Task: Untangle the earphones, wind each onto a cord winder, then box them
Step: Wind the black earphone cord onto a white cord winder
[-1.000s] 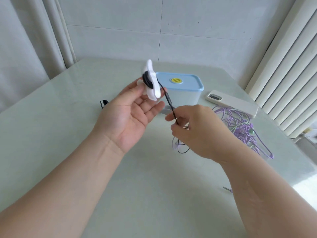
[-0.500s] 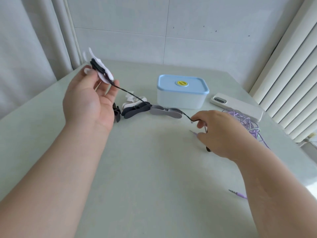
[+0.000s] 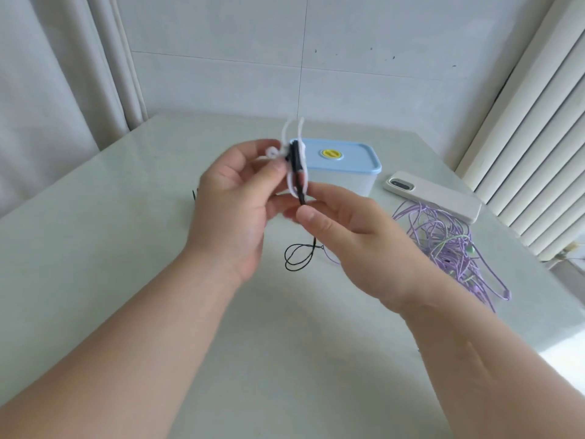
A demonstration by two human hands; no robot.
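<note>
Far to the left of the box [image 3: 349,182], at the edge of the left hand, a dark sliver lies on the table [image 3: 110,236], too little of it showing to name. The left hand [image 3: 234,198] is raised in front of the box's left end, thumb and curled fingers pinching the white cord winder [image 3: 297,144], which stands nearly upright, its wings rising above the fingers. It is probably held so to keep the narrow waist free for turns of cord. Around that waist sits the black earphone cord [image 3: 297,166], already wound in a thick band. From there it runs down into the right hand [image 3: 354,236], which is close against the left, just in front of the box. Its thumb and fingertips nip the cord just below the winder, apparently to keep it taut. The remaining slack hangs to the table in front of the box as a small double loop (little seems left to wind). The box itself has its blue lid on, so boxing has not begun. To the right of the box lies a phone [image 3: 433,194]. In front of that, well apart from both hands, the purple earphones [image 3: 443,245] sprawl in a loose tangle on the table, neither unpicked nor wound.
</note>
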